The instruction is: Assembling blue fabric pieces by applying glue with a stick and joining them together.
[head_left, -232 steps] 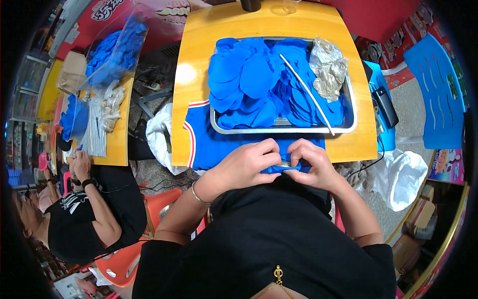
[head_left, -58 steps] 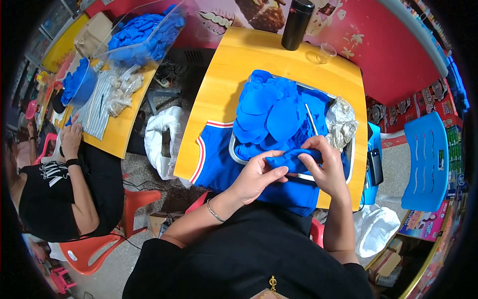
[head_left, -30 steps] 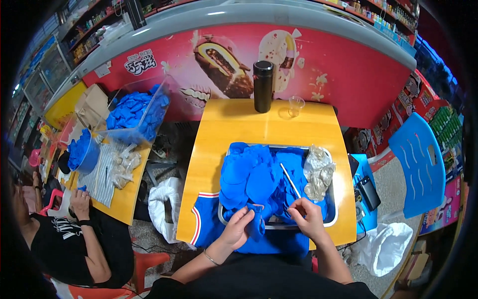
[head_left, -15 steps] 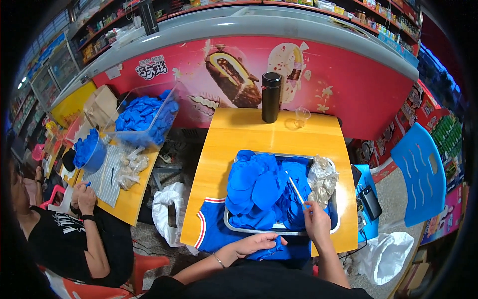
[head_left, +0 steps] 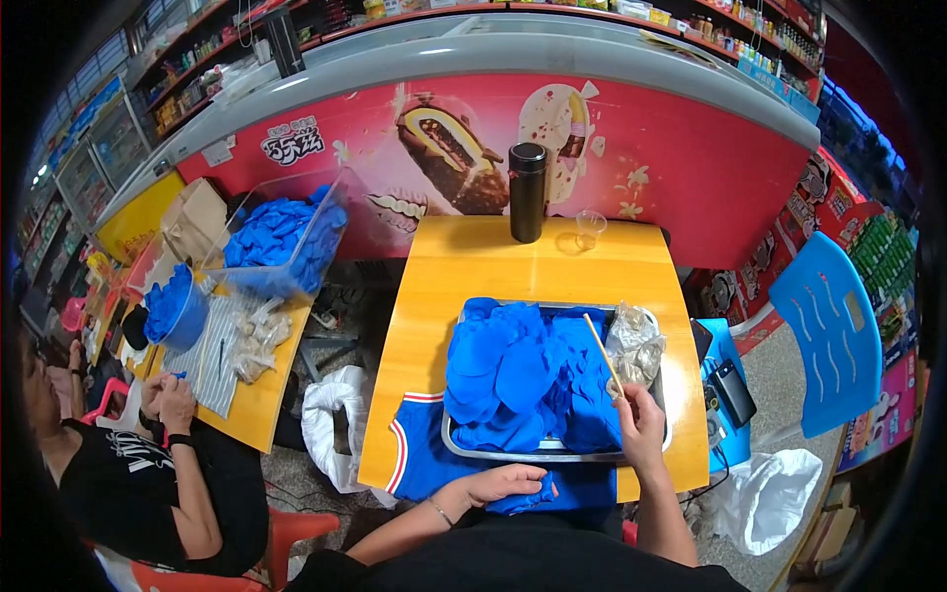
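Note:
My right hand (head_left: 643,424) grips a thin, pale wooden stick (head_left: 601,350) near its lower end, its far tip pointing up and left over the tray. Low at the table's near edge, my left hand (head_left: 503,483) is closed on a small bunched blue fabric piece (head_left: 538,492). Flat, rounded blue fabric pieces (head_left: 523,370) are heaped in a metal tray (head_left: 538,456). A crumpled clear plastic bag (head_left: 636,345) with tan contents lies at the tray's right end. Blue cloth with red and white trim (head_left: 397,454) spreads under the tray's left side and my left hand.
Behind the tray stand a black flask (head_left: 528,192) and a clear plastic cup (head_left: 590,229). To the right are a blue chair (head_left: 824,335) and a white sack (head_left: 769,503). At left, another person (head_left: 128,493) works beside a clear bin (head_left: 281,242) of blue pieces.
My right hand has shifted a little up and to the right, carrying the stick away from the blue pieces. My left hand stays nearly in place. The whole view has moved slightly.

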Demonstrator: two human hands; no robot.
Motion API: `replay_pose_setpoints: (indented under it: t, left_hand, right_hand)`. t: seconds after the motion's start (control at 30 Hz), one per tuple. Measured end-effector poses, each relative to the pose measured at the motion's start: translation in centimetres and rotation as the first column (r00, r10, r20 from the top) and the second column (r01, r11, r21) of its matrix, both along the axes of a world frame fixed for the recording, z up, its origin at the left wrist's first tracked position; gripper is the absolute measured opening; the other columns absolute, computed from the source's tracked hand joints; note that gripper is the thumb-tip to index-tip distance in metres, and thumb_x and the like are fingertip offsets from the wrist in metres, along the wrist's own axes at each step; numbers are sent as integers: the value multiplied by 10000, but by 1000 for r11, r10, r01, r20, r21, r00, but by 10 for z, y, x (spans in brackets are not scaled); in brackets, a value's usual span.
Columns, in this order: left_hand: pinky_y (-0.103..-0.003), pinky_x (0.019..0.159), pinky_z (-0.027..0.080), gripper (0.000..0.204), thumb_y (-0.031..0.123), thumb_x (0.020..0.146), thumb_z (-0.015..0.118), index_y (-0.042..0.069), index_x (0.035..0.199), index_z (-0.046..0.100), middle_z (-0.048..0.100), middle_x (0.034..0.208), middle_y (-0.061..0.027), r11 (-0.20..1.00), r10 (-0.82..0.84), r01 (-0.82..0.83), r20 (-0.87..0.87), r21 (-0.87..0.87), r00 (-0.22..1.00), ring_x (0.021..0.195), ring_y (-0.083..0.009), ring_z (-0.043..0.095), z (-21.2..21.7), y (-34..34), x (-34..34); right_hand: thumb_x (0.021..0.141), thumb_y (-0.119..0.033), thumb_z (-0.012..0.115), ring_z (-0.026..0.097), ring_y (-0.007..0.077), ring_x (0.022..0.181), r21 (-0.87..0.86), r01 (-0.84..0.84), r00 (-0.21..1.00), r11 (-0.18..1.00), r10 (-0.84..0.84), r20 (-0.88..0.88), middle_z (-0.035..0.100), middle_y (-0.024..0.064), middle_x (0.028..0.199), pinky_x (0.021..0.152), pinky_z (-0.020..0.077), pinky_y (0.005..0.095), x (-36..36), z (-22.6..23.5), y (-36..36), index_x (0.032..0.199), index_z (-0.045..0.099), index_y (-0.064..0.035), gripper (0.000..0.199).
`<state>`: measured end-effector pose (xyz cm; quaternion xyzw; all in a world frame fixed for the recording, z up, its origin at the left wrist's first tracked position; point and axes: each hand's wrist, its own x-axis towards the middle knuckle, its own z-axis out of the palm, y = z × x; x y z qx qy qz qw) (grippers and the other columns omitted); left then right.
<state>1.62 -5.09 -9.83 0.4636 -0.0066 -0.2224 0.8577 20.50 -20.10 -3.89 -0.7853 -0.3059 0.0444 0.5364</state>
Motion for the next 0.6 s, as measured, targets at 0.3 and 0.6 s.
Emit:
replay_pose_setpoints:
  t: [0.3,0.6]
  left_hand:
    - [-194,698,451,287,279,941,501,55,1111,557,555,929,1,1000,-5,5,-18,-31,1000,807,-51,527,1,-1,-2]
    - [-218,618,444,345,276,918,501,-8,1114,512,555,832,-61,982,184,-183,27,-36,982,740,-102,536,22,-7,-13]
  right_hand:
    - [900,-96,514,452,54,564,-77,-65,998,995,66,6,505,-18,627,502,353,217,-14,5,-12,999,628,4,182]
    - [909,-79,467,473,99,566,39,-106,991,994,109,-84,511,37,613,532,377,249,-26,17,-19,1003,639,18,219]
